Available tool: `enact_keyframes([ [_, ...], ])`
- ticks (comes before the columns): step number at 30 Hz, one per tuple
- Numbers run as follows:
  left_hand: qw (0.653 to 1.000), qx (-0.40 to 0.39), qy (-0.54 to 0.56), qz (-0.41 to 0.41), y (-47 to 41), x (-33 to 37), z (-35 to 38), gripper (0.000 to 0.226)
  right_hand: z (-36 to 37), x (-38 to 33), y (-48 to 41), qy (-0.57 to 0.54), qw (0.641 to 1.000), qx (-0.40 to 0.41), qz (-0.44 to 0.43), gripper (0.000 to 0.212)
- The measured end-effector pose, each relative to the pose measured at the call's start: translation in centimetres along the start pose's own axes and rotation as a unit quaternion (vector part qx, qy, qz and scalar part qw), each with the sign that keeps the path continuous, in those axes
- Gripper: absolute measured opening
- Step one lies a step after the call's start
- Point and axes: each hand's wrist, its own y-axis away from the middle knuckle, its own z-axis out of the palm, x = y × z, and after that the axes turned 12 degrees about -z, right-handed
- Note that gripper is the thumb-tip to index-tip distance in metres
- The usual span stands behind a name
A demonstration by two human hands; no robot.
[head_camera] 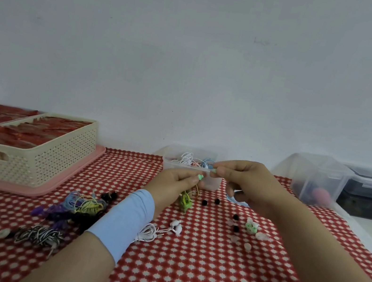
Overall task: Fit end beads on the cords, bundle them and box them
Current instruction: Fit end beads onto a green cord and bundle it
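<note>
Green cord hangs from your left hand, whose fingers pinch its green end bead above the tabletop's middle, nearer the far edge. Your right hand pinches a small pale-green piece just beside it, possibly another bead; blurred. Clear tub of cords sits behind both hands. Loose beads lie toward the right edge, cord bundles toward the left.

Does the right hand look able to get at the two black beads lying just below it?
Probably, though not right away. The black beads lie uncovered on the cloth near the right hand, but it is pinching a small green piece and would need to release it.
</note>
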Motion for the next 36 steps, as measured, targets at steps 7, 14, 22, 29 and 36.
enact_keyframes([
  [7, 0.999, -0.022, 0.04, -0.001, 0.0, 0.0, -0.1, 0.02, 1.3, 0.1, 0.3, -0.02, 0.999, -0.047, 0.014, 0.013],
  [14, 0.992, -0.066, 0.107, -0.01, -0.1, -0.2, -0.1, 0.019, 1.3, 0.1, 0.4, -0.044, 0.997, -0.06, 0.036, 0.013],
  [22, 0.986, -0.095, 0.136, -0.003, 0.2, -0.1, 0.0, 0.018, 1.3, 0.1, 0.4, -0.063, 0.994, -0.078, 0.049, 0.018],
  [29, 0.982, -0.109, 0.149, -0.026, 0.2, -0.2, 0.0, 0.02, 1.2, 0.1, 0.5, -0.074, 0.991, -0.097, 0.057, 0.023],
  [36, 0.973, -0.122, 0.191, -0.041, 0.2, 0.0, 0.0, 0.024, 1.1, -0.1, 0.6, -0.081, 0.99, -0.106, 0.05, 0.025],
])
